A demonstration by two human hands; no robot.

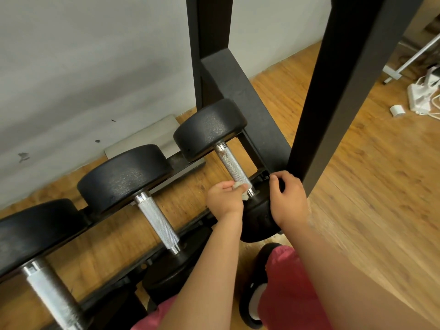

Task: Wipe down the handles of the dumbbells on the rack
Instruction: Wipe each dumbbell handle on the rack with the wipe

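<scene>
Rightmost dumbbell [209,129] rests across the rack [333,91] rails. Left hand [225,198] pinches a white cloth [238,186] against the near end of its knurled handle [232,164]. Right hand [289,198] grips its near head [258,215].

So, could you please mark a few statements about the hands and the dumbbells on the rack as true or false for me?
1. The left hand pinches a white cloth against the rightmost handle. True.
2. The right hand holds a spray bottle. False: it curls over that dumbbell's near head.
3. Three dumbbells show on the rack. True.
4. The rightmost handle is spotless. False: reddish-brown specks mark its far end.
5. The floor is grey carpet. False: it is wood boards.
</scene>
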